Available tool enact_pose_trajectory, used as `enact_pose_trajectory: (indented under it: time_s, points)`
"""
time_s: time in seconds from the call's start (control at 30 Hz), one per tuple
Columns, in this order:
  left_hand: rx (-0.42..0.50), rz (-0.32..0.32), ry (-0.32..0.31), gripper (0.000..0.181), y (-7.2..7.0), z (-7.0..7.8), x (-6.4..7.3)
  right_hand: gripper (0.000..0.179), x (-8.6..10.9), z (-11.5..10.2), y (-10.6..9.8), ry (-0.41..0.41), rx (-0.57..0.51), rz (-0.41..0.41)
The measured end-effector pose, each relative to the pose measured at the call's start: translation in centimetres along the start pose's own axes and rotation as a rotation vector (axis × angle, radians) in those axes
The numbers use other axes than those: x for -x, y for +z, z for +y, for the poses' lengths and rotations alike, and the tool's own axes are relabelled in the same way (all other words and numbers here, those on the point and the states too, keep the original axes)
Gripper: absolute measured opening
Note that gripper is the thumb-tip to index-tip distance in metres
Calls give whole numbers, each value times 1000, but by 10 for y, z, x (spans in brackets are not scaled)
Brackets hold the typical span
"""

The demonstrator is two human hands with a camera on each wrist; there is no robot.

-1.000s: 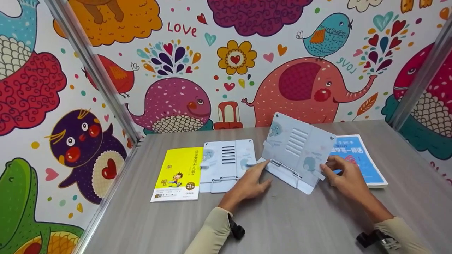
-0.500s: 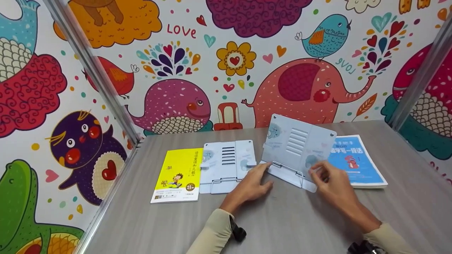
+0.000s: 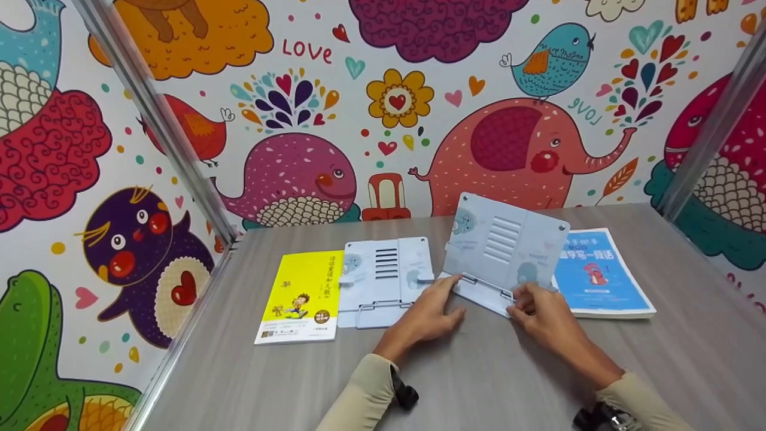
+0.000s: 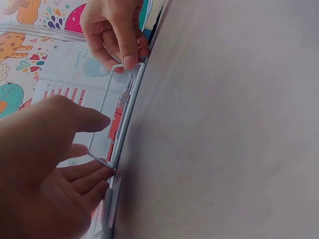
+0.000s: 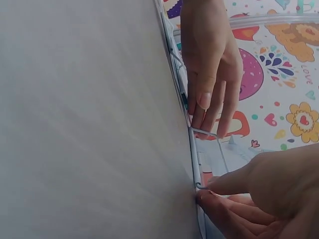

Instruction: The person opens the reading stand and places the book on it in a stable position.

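Note:
A pale blue-grey book stand (image 3: pixel 508 239) with a slotted board stands tilted back on the table, right of centre. My right hand (image 3: pixel 544 311) pinches the right end of its wire page holder (image 5: pixel 223 154) at the lower ledge between thumb and index finger. The left hand (image 3: pixel 428 308) touches the ledge's left end. Its fingers (image 5: pixel 214 107) are extended near the other wire corner, thumb apart. A similar stand (image 3: pixel 386 275) lies flatter to the left, partly behind the left hand. In the left wrist view the wire loop (image 4: pixel 102 107) spans between both hands.
A yellow book (image 3: pixel 302 296) lies against the left stand's side. Behind the tilted stand, to the right, lies a thicker blue book (image 3: pixel 604 275). Cartoon-printed wall panels (image 3: pixel 395 161) with metal corner posts (image 3: pixel 173 137) enclose the grey table (image 3: pixel 479 383).
My right hand has moved left and inward from the stand's right-side clip to the ledge, where it now pinches the wire's right end. The left hand stays almost still.

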State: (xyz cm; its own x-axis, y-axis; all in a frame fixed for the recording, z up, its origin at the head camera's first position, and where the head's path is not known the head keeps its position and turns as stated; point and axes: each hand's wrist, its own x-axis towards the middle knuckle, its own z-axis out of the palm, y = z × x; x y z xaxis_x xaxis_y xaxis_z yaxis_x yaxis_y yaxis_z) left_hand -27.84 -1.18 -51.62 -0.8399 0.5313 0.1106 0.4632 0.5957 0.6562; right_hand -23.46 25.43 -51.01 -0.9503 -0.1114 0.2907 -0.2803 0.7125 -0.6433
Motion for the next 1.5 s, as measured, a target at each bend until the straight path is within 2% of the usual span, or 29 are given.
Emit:
enact_pose_trajectory:
  time_s: [0.17,0.47,0.73,1.07,1.17,1.27,1.4,1.5]
  points:
    - [-34,14,12,71,0,1,0,11,-4,6,-3,-35,14,-3]
    - [-45,-54,-12,77,4,10,2,9,-12,26,-18,-10,50,-23]
    - [-160,-83,12,91,11,20,6,17,-26,39,-21,42,2,-62]
    - [-168,-114,-47,99,19,25,3,17,-41,43,-11,31,-16,40]
    - [-189,-108,-46,98,18,25,0,19,-43,45,-10,34,-21,35]
    - [-188,-114,-64,97,16,27,-1,22,-43,46,-12,49,-42,3]
    - [-115,-139,-108,97,11,30,0,30,-38,50,-21,83,-122,-33]
    - [-63,-145,-135,96,9,33,-1,37,-33,57,-34,121,-188,-17]
